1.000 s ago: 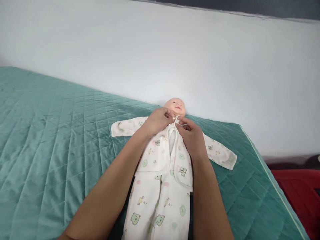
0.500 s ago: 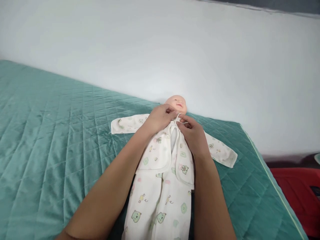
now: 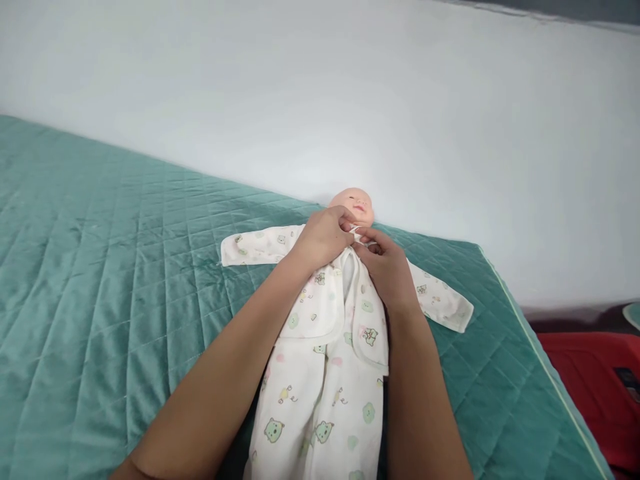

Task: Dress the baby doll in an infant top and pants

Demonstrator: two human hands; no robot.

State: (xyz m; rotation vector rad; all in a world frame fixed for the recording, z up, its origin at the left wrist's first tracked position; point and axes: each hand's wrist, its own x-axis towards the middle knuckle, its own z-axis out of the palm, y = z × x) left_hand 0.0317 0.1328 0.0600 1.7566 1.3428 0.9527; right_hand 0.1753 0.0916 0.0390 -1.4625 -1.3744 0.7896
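A baby doll point(image 3: 352, 200) lies on its back, its head toward the wall. It wears a white jacket point(image 3: 320, 313) and matching trousers point(image 3: 290, 407), both printed with green bears. At the jacket's neckline, just below the chin, thin white tie strings point(image 3: 356, 233) run between my fingers. My left hand point(image 3: 327, 233) is closed in a pinch on one string. Close beside it, my right hand point(image 3: 383, 263) pinches the tie from the other side. Below the neck the jacket fronts hang apart, with a pale strip between them. Fingertips partly hide the strings.
A green quilted cover point(image 3: 125, 267) spreads under the doll, its piped edge running down the right side. Behind it rises a white wall point(image 3: 250, 87). Something red point(image 3: 590, 393) stands beyond the right edge, lower down.
My left hand has shifted slightly right, nearer my right hand. The string loop that stood up between the fingers now lies lower and shows less. The doll stays in place.
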